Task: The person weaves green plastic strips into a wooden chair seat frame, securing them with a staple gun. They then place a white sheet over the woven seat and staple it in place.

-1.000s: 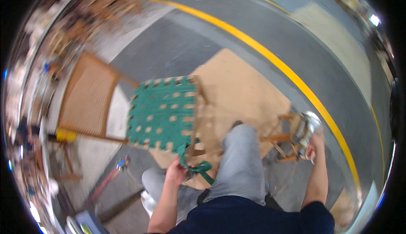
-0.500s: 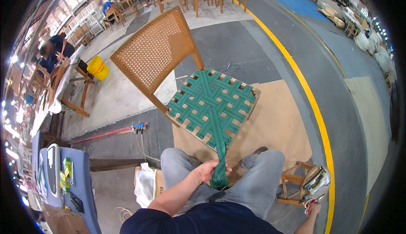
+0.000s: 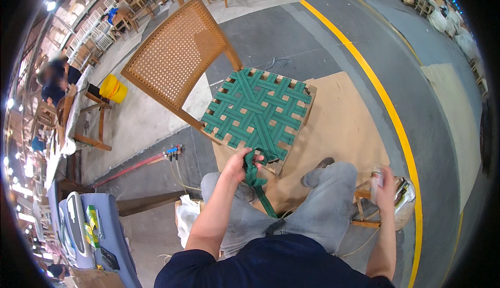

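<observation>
In front of me stands a wooden chair with a cane back [image 3: 179, 46], its seat woven from flat green webbing [image 3: 255, 108]. My left hand [image 3: 239, 165], at the seat's near corner, is closed on a loose green webbing strap [image 3: 265, 202]. That strap runs from the seat, loops at my fingers and trails down between my legs. Off to the right, above a small wooden stool [image 3: 367, 215], my right hand [image 3: 386, 189] is closed around red-handled scissors [image 3: 376, 181]. Motion blurs the scissors, and their blades cannot be made out.
Brown cardboard [image 3: 346, 116] lies under the chair. A shiny bag [image 3: 403, 204] rests on the stool. To my left are a blue padded surface [image 3: 112, 236] with boxes and tools, an air hose fitting [image 3: 174, 152] and a yellow bucket [image 3: 113, 88]. A co-worker [image 3: 57, 79] bends over a table farther left.
My left hand has moved up toward the seat, and the strap is now looped and looser. My right hand has risen from beside the stool, bringing the scissors up. The view has shifted slightly.
</observation>
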Available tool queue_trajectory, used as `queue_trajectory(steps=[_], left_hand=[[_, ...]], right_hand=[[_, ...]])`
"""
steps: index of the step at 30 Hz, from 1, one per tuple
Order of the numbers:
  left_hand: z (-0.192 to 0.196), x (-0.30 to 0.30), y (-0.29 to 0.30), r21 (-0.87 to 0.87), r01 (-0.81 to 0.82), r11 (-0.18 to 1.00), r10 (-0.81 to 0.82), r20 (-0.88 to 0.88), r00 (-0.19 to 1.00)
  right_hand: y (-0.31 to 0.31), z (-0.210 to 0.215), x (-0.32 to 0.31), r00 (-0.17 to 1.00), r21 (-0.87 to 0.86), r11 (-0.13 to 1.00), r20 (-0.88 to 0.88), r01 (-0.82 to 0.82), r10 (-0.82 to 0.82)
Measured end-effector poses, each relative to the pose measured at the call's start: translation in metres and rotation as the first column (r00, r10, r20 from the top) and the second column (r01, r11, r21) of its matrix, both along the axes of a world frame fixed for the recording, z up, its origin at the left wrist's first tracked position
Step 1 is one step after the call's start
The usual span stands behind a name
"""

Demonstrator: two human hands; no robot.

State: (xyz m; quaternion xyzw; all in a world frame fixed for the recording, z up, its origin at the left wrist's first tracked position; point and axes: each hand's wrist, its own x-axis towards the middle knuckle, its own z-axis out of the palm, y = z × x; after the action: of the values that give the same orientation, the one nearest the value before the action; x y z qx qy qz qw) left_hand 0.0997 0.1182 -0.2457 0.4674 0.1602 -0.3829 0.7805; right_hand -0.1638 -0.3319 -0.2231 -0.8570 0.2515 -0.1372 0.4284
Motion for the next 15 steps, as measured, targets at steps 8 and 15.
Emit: queue_trajectory(steps=[8, 15], left_hand=[[0.033, -0.007, -0.052, 0.174, 0.083, 0.981, -0.108, 0.139, 0.984], [0.039, -0.021, -0.045, 0.223, 0.154, 0.963, -0.193, 0.166, 0.967]], right_hand=[[0.117, -0.010, 0.193, 0.525, -0.425, 0.342, -0.460, -0.838, 0.716], [0.158, -0.030, 0.238, 0.342, -0.414, 0.087, -0.596, -0.906, 0.727]])
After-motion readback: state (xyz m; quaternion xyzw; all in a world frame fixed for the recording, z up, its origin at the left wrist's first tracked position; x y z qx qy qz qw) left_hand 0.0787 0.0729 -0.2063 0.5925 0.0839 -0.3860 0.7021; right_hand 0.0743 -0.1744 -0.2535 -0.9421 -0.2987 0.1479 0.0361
